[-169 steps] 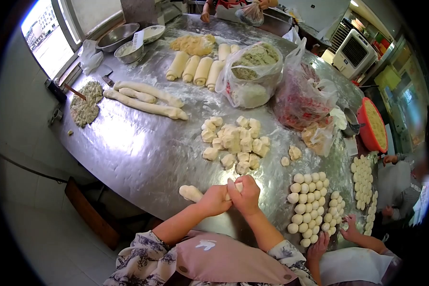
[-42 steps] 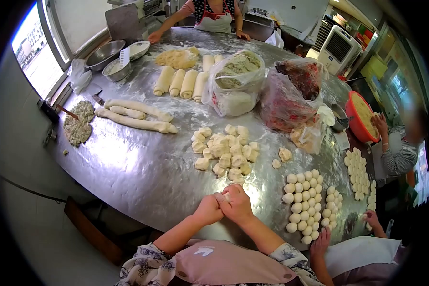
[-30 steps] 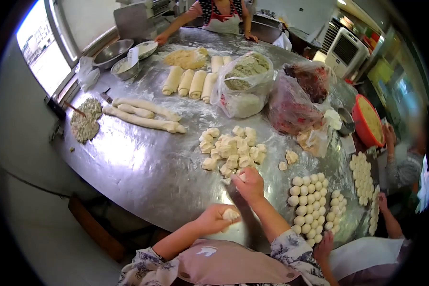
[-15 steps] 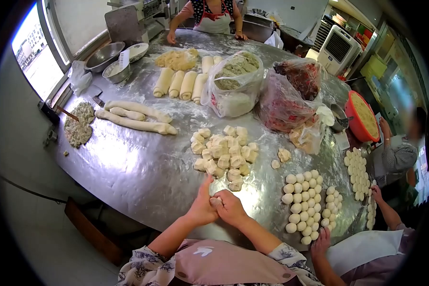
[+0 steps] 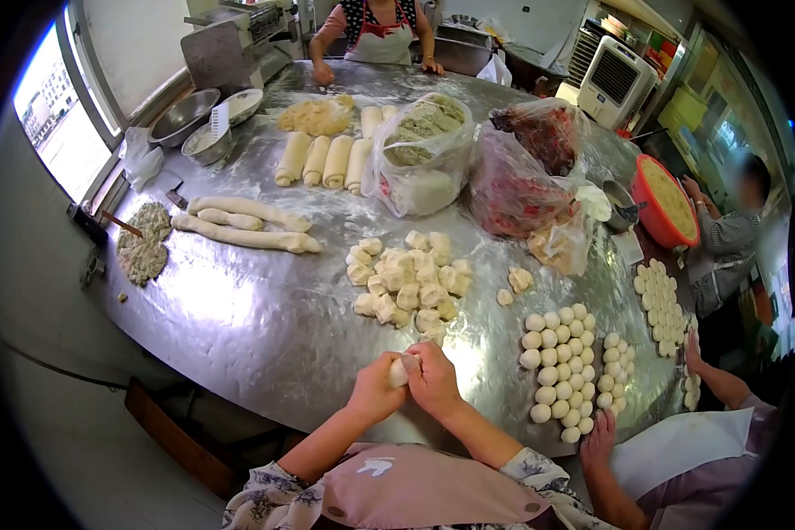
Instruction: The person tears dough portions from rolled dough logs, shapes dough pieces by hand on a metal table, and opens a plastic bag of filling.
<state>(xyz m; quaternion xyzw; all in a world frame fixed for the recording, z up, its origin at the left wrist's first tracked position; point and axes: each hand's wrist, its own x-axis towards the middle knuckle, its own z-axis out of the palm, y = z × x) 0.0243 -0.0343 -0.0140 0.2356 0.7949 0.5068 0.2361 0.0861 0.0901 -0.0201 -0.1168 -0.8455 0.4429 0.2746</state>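
Close to the table's front edge, my left hand (image 5: 375, 389) and my right hand (image 5: 435, 380) meet around a small piece of dough (image 5: 398, 372). Both are closed, with the fingers curled over it, and part of the dough is hidden. Just beyond them lies a pile of cut dough pieces (image 5: 406, 278). To the right stand rows of smooth round dough balls (image 5: 564, 364). Two small dough scraps (image 5: 520, 280) rest between the pile and the rows.
Long dough ropes (image 5: 247, 235), rolled dough logs (image 5: 336, 161), a bag of greenish filling (image 5: 420, 159) and a bag of dark red filling (image 5: 530, 168) occupy the metal table (image 5: 238, 309). A red basin (image 5: 667, 203) is at right. Co-workers stand opposite and at right; one's hand (image 5: 599, 437) touches the balls.
My left hand, which had its fingers stretched forward, has curled around the dough. Both hands remain together. The view has shifted slightly.
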